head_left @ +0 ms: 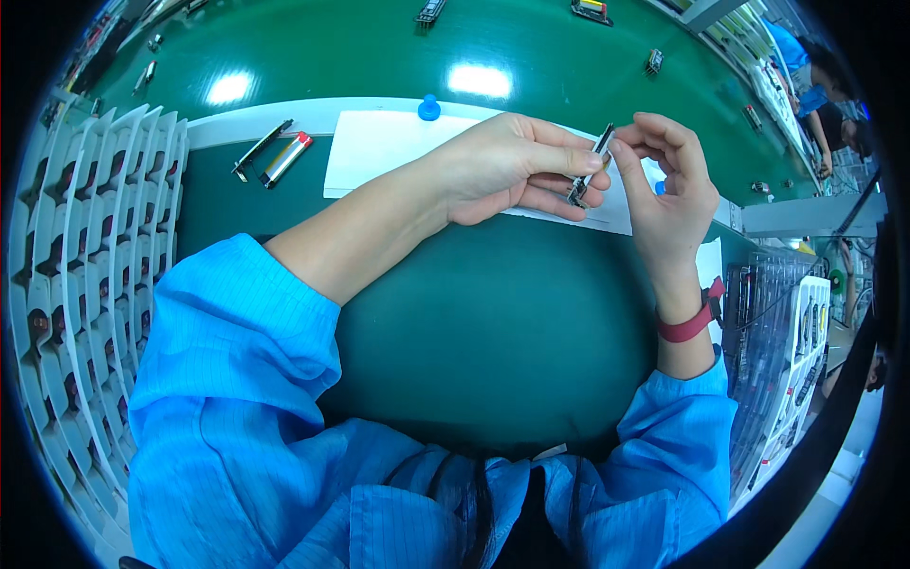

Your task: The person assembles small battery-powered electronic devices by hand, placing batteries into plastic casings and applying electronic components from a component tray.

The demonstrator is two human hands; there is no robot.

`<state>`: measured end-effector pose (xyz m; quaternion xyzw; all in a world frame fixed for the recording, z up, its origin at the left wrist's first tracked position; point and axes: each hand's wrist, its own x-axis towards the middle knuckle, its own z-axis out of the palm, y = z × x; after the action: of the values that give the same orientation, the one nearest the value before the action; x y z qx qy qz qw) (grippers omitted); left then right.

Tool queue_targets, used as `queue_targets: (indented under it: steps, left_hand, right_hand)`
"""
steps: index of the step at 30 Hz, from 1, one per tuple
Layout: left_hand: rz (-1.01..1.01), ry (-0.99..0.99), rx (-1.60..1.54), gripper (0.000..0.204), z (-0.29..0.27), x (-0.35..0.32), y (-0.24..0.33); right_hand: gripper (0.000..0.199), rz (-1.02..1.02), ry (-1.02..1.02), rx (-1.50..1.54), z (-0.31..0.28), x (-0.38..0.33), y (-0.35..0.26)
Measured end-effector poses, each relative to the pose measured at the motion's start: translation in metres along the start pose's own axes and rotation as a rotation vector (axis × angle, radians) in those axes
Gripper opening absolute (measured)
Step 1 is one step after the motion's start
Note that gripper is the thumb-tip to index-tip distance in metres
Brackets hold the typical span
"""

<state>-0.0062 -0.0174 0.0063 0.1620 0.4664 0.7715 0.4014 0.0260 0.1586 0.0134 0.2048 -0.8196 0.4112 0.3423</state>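
We see no packages, signs or screens here. Only a white paper sheet (379, 142) lies flat on the green table (474, 313), maybe a label sheet; we cannot tell.

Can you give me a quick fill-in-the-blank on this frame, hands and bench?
1. Both hands hold one small flat ____ part between their fingertips.
2. The right hand has a ____ band at its wrist.
3. Under the hands lies a ____ sheet.
4. Both sleeves are ____.

Missing words: metal; red; white; blue
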Motion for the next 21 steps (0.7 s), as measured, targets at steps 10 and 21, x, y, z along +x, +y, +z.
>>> queue_targets:
  steps: [10,21]
  left_hand:
    - [-0.007,0.012,0.012,0.027,-0.003,0.001,-0.001]
    - [0.035,-0.204,-0.155,0.033,-0.015,0.006,0.0]
  right_hand:
    - [0.021,-0.035,0.029,-0.063,0.004,0.0,0.002]
    - [0.025,0.209,0.101,-0.046,-0.038,0.021,0.07]
